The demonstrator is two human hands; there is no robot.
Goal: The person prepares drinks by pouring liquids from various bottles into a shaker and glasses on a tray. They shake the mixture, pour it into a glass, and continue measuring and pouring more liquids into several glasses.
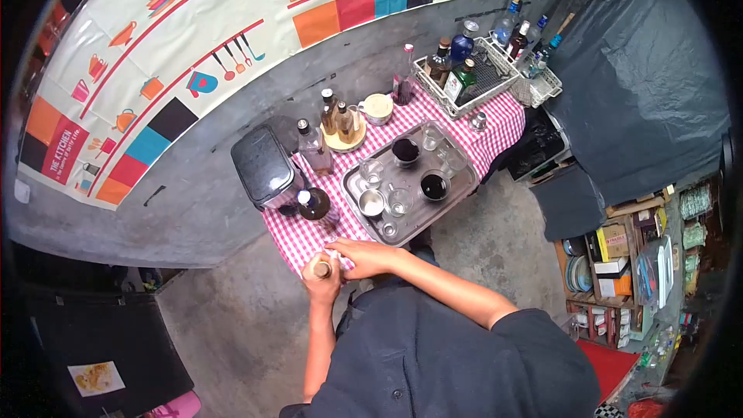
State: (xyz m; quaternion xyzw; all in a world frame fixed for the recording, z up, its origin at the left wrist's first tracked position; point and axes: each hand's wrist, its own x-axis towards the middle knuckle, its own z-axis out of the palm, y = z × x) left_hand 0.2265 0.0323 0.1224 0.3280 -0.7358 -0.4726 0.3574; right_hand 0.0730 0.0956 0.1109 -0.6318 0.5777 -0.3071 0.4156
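My left hand [320, 285] is closed around a slim bottle with a brown round top [322, 269], seen from above at the table's front left corner. Close beside it, my right hand [362, 258] has its fingers curled in against the left one; a pale pinkish patch shows under them, and I cannot tell what they grip. A dark bottle with a white cap [313, 205] stands just beyond both hands. To the right, a metal tray [357, 178] carries several glass cups, two with dark liquid, and a metal cup [371, 203].
A black-lidded bin [263, 159] stands at the left end of the red checked tablecloth [286, 241]. Behind the tray are a clear square bottle [316, 147], small bottles on a round wooden board [354, 142] and a lidded pot [377, 108]. A wire basket [484, 101] holds bottles.
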